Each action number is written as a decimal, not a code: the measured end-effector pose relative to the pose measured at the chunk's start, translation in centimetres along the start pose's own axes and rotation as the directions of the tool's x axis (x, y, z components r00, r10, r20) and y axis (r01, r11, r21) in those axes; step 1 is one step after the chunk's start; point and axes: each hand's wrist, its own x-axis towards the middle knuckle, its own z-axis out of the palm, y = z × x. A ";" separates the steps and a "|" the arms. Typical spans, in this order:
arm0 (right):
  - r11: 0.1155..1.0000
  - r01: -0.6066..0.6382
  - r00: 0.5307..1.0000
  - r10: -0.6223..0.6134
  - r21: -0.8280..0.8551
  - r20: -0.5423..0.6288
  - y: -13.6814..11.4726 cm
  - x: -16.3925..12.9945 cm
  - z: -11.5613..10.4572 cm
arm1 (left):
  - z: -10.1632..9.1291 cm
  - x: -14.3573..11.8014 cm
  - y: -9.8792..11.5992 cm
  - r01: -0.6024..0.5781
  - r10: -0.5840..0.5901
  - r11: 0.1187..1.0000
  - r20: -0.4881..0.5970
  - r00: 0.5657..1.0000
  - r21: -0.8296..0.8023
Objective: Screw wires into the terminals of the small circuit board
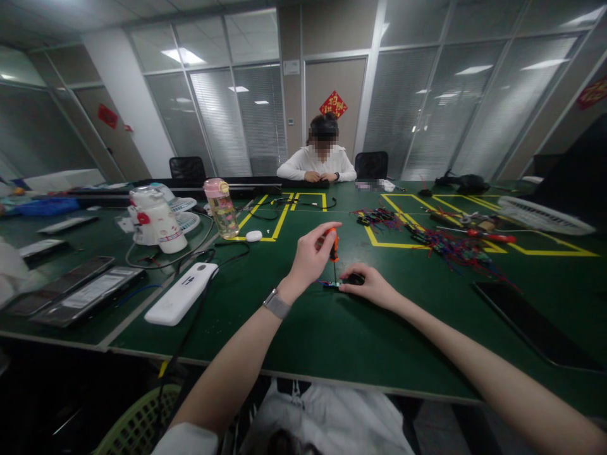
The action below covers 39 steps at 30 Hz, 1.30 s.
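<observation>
My left hand (313, 256) is closed around the orange and black handle of a screwdriver (334, 248), held upright with its thin shaft pointing down. The tip meets a small green circuit board (332, 285) with short wires, lying on the green table (294, 341). At the board's right end, the thumb and fingers of my right hand (367, 284) pinch it against the tabletop. A dark object (353, 278) sits under the right fingers; what it is I cannot make out.
Piles of wired boards (446, 246) lie to the right, near a red-handled screwdriver (490, 236) and a black tablet-like panel (531, 322). On the left stand a white power bank (183, 294), a pink-lidded bottle (222, 208) and a white jug (164, 221). Across the table sits a person (317, 161).
</observation>
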 end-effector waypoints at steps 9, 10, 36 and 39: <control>0.998 0.056 0.998 -0.055 -0.029 0.021 0.2 0.0 0.2 | 0.1 -0.1 -0.1 -0.009 0.009 0.999 -0.006 1.000 -0.048; 0.999 0.050 0.998 -0.049 -0.021 0.026 0.2 0.0 0.1 | 0.2 -0.1 -0.2 -0.002 0.002 0.996 0.000 1.000 -0.084; 0.999 0.037 0.998 -0.039 0.030 0.043 0.1 0.1 -0.1 | 0.5 0.4 -0.6 0.119 -0.097 0.924 0.078 0.992 -0.364; 0.999 0.030 0.999 -0.031 0.029 0.044 0.1 0.1 0.0 | 0.5 0.3 -0.4 0.068 -0.065 0.964 0.019 0.998 -0.258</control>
